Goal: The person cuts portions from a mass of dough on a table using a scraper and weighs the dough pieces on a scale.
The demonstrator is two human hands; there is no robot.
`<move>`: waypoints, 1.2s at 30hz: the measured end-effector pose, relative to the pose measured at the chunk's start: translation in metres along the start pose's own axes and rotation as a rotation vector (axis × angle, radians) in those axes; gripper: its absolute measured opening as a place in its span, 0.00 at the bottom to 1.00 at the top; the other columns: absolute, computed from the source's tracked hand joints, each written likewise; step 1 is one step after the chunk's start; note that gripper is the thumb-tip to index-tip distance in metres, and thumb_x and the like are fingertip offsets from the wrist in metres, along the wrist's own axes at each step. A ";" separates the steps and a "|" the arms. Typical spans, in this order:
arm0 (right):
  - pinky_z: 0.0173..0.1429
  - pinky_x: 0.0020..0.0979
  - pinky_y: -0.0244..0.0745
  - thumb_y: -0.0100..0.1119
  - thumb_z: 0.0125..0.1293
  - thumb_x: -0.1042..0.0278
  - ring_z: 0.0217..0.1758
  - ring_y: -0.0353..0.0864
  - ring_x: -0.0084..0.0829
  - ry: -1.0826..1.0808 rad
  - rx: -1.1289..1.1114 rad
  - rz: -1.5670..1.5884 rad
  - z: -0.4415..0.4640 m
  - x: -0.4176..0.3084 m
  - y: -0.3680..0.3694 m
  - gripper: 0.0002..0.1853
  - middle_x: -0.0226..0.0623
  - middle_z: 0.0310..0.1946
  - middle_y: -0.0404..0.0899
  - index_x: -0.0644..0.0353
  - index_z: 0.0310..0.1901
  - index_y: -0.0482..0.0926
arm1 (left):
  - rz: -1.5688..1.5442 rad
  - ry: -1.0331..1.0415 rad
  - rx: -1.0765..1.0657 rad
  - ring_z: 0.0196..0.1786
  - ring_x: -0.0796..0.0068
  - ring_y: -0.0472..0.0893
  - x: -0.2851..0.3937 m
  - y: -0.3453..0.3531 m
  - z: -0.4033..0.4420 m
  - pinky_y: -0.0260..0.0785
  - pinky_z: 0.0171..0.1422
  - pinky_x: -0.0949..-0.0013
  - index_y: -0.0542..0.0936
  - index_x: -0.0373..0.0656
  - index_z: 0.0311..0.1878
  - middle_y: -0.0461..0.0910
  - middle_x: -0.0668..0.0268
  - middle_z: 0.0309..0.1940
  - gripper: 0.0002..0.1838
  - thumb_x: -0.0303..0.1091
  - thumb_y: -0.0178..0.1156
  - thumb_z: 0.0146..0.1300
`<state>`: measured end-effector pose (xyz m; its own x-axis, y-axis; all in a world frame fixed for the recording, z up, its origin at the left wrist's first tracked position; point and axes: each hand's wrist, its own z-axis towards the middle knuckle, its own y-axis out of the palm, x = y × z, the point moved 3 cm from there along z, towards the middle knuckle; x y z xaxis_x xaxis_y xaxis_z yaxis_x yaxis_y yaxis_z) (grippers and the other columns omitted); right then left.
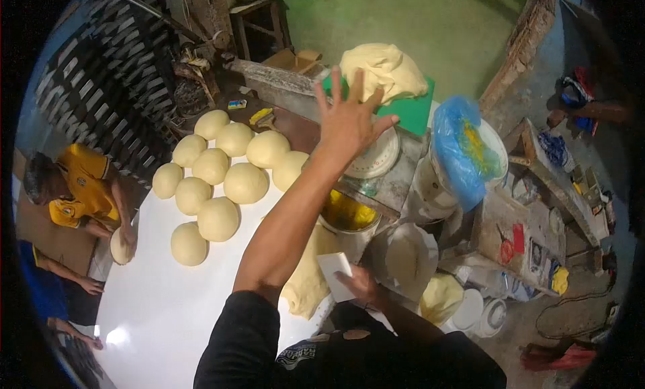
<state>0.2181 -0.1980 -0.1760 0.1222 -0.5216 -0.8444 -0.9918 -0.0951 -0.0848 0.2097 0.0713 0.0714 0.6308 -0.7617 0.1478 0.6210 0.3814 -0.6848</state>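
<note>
My left hand (351, 123) reaches far forward with its fingers spread. It holds nothing and overlaps the near edge of a lump of dough (393, 70) on a green board (418, 113); whether it touches the dough I cannot tell. Beneath the board is a weighing scale (373, 157) with a round dial. Close to my body, my right hand (365, 286) grips a flat white dough scraper (334, 276). Just left of the scraper, a large mass of dough (306, 288) lies on the white table (161, 295), partly hidden by my left arm.
Several round dough balls (245, 183) sit at the table's far side. A co-worker in yellow (84, 181) handles dough at the left edge, beside another person in blue (47, 288). To the right stand a bucket with a blue plastic bag (457, 144) and a white basin (403, 254).
</note>
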 end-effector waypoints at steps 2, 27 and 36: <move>0.54 0.35 0.78 0.58 0.80 0.54 0.48 0.83 0.27 -0.124 0.020 0.006 0.008 0.023 -0.003 0.21 0.37 0.48 0.85 0.63 0.62 0.78 | -0.040 -0.028 0.064 0.84 0.38 0.49 -0.003 -0.044 -0.041 0.41 0.82 0.28 0.74 0.58 0.75 0.55 0.51 0.83 0.34 0.57 0.64 0.69; 0.46 0.34 0.80 0.65 0.73 0.55 0.39 0.85 0.24 -0.105 0.231 -0.009 -0.088 0.063 0.061 0.20 0.32 0.37 0.86 0.64 0.53 0.83 | -0.085 -0.372 -0.532 0.79 0.55 0.67 0.018 -0.036 -0.535 0.48 0.80 0.30 0.77 0.49 0.71 0.74 0.58 0.73 0.28 0.52 0.59 0.73; 0.48 0.36 0.81 0.66 0.72 0.53 0.41 0.85 0.25 -0.134 0.229 -0.039 -0.068 0.060 0.027 0.21 0.33 0.40 0.86 0.65 0.55 0.83 | -0.227 -0.274 -0.549 0.49 0.66 0.86 -0.022 -0.007 -0.501 0.74 0.58 0.58 0.86 0.46 0.47 0.88 0.62 0.45 0.09 0.28 0.66 0.64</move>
<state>0.2007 -0.2893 -0.1930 0.1701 -0.4026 -0.8994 -0.9706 0.0892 -0.2235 -0.0415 -0.1771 -0.2850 0.6530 -0.6032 0.4580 0.4704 -0.1510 -0.8694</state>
